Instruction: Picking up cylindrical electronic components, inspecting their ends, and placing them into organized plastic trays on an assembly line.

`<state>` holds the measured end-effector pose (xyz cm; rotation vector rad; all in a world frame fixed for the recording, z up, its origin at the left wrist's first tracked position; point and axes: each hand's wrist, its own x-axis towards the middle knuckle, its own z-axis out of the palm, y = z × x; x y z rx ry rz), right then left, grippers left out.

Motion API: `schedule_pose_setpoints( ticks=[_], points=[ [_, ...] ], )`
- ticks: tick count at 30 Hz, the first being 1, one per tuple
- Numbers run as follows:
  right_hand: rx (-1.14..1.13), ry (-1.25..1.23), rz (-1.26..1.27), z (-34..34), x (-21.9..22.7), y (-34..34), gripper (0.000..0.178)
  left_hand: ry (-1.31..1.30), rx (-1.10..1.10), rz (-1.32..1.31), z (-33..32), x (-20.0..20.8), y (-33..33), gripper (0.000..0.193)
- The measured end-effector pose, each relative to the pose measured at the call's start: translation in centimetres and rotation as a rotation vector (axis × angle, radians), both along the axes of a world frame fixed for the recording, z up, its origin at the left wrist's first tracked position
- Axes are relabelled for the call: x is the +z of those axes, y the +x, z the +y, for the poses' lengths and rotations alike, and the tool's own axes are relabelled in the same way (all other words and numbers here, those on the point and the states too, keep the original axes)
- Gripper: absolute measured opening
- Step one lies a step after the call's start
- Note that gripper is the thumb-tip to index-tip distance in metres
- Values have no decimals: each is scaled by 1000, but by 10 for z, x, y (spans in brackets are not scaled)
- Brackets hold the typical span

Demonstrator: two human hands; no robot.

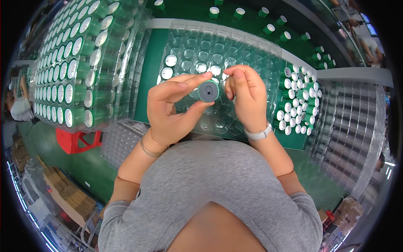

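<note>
My left hand [170, 107] grips a small green cylinder [208, 91] between thumb and fingers. Its grey end, with a small dark hole in the middle, faces up. Close by on the right, apart from the cylinder, my right hand [248, 92] is closed, thumb pressed against curled fingers; whatever it may pinch is hidden. Beneath both hands lies a clear plastic tray [193, 44] with rows of round pockets. Two white-topped green cylinders [171, 61] sit in pockets at its left side.
Stacked clear trays full of white-topped green cylinders [63, 75] rise at the left. Loose cylinders [299, 98] cluster at the right, beside more stacked clear trays [348, 126]. Beyond a pale rail, several cylinders [239, 13] stand scattered on a green surface. A red stool [73, 141] is at lower left.
</note>
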<state>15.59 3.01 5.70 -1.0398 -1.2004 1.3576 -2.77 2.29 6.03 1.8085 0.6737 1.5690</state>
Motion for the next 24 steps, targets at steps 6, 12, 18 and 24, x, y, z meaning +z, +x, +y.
schedule_pose_setpoints(
  ticks=[6,12,18,24],
  points=[
    [49,-47,131,-9,16,-2,29,-2,-2,42,1,-1,0,56],
    [87,118,-73,-14,11,-14,29,-2,21,72,2,-5,8,50],
    [-153,267,-250,1,4,-35,24,147,296,179,7,-22,19,48],
    [-107,201,-243,4,-7,-34,27,115,360,191,8,-21,21,44]
  ],
)
